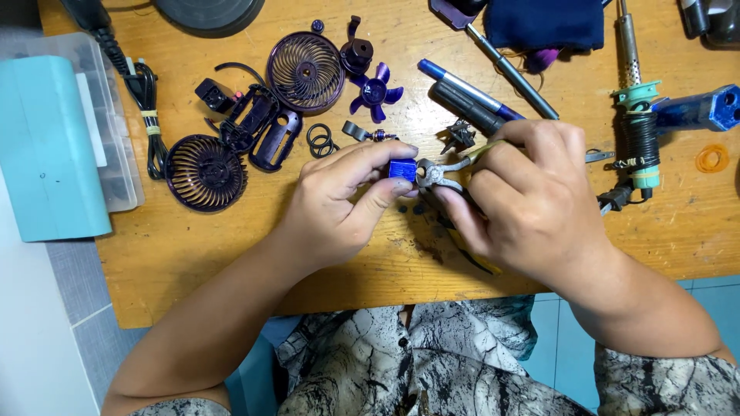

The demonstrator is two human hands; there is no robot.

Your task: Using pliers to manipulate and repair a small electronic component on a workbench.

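My left hand (343, 204) pinches a small blue block-shaped part (401, 170) between thumb and fingers above the wooden table (193, 254). Gripped in my right hand (524, 196) is a pair of pliers (435, 173), their metal jaws closed against the right side of the blue part. Purple fan pieces lie just beyond the hands: a propeller (375, 92), two round grilles (306, 72) (205, 172), a dark housing (266, 127) and black rubber rings (321, 141).
A soldering iron (637, 115) with a coiled cord lies at the right, near an orange ring (712, 158). Pens and a screwdriver (470, 96) sit behind the hands. A clear parts box with a teal case (46, 146) overhangs the left edge, beside a black cable (146, 100).
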